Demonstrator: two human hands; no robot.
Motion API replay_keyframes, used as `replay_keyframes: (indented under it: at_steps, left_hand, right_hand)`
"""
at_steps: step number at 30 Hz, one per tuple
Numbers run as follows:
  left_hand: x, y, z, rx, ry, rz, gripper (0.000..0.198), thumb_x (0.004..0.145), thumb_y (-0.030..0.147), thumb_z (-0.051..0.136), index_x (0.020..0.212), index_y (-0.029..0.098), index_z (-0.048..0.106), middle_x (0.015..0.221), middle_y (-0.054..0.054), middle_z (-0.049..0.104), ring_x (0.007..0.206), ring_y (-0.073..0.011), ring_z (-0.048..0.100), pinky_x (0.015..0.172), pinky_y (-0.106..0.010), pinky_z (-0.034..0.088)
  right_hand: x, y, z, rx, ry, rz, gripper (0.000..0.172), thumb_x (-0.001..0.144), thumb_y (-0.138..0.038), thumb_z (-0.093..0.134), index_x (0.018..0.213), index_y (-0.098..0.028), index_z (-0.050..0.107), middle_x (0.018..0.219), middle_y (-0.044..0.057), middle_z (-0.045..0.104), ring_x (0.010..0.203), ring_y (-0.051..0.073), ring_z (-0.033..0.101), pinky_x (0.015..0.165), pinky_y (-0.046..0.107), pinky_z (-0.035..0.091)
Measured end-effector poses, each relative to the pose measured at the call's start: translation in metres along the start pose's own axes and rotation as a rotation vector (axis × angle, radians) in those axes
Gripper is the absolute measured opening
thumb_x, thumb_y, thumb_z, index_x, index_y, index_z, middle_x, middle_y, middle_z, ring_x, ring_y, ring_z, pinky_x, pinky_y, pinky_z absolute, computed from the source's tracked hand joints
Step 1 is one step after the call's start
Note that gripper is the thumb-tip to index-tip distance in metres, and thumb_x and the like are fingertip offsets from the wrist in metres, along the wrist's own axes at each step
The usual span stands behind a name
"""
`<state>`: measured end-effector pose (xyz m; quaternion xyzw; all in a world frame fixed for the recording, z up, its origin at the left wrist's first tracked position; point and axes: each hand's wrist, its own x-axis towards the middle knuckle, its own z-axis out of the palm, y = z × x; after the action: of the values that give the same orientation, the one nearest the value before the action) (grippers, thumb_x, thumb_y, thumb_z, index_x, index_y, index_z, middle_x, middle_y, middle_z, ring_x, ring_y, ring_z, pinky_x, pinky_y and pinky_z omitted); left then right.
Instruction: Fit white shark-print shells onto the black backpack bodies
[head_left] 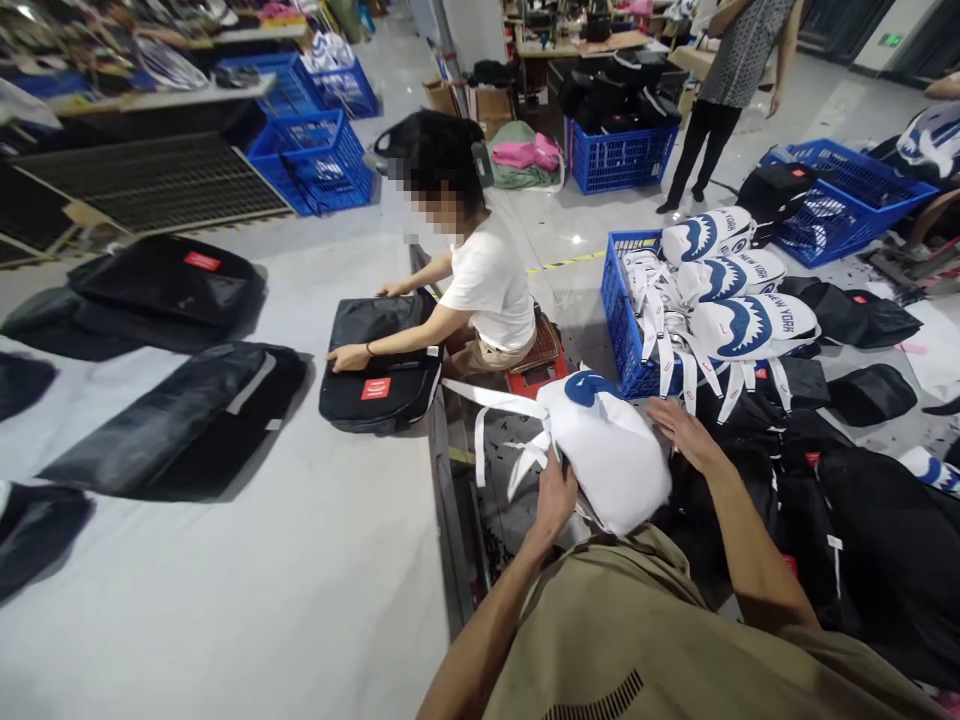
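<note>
We hold one white backpack (607, 455): left hand (556, 497) grips its edge, right hand (686, 432) lies flat and open on it.

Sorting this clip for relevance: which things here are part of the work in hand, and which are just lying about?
In hand:
white backpack, gripped by the left hand
right hand resting on its top
its loose white straps

Lying about:
black bags on the grey table
blue crate of white bags
co-worker's black bag
</note>
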<state>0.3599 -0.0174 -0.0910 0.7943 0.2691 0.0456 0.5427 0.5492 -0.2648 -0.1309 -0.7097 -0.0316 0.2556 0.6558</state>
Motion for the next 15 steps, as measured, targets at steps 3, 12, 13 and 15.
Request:
replay_keyframes:
  at_steps: [3,12,13,15]
  left_hand:
    - [0.005,-0.018,0.007,0.072,-0.042,-0.109,0.062,0.097,0.015,0.056,0.159,0.011,0.054,0.15,-0.026,0.073,0.138,-0.0407,0.07,0.118,-0.05,0.052]
    - [0.032,-0.004,0.003,0.172,-0.087,0.007,0.07,0.089,0.011,0.06,0.159,0.01,0.055,0.137,-0.027,0.078,0.127,-0.0429,0.074,0.108,-0.047,0.054]
    - [0.033,-0.005,0.004,0.172,-0.089,-0.012,0.071,0.089,0.011,0.059,0.16,0.009,0.054,0.137,-0.028,0.077,0.128,-0.0434,0.074,0.109,-0.047,0.054]
    - [0.034,-0.009,0.006,0.155,-0.089,-0.045,0.072,0.092,0.013,0.057,0.163,0.008,0.05,0.139,-0.029,0.076,0.129,-0.0431,0.074,0.109,-0.047,0.053]
  right_hand:
    - [-0.009,-0.011,0.036,-0.173,-0.141,-0.099,0.114,0.077,-0.08,0.089,0.171,-0.027,0.049,0.172,0.015,0.056,0.158,0.036,0.053,0.132,0.052,0.041]
    - [-0.016,-0.017,0.077,-0.494,0.139,-0.097,0.097,0.084,-0.076,0.083,0.164,-0.028,0.056,0.165,0.014,0.063,0.148,0.042,0.062,0.12,0.052,0.05]
    - [-0.012,-0.016,0.077,-0.503,0.133,-0.081,0.089,0.084,-0.073,0.084,0.158,-0.027,0.062,0.159,0.014,0.068,0.142,0.041,0.066,0.116,0.05,0.052]
    - [-0.005,-0.013,0.079,-0.5,0.128,-0.04,0.072,0.086,-0.066,0.086,0.142,-0.023,0.072,0.14,0.014,0.079,0.128,0.039,0.074,0.107,0.045,0.055]
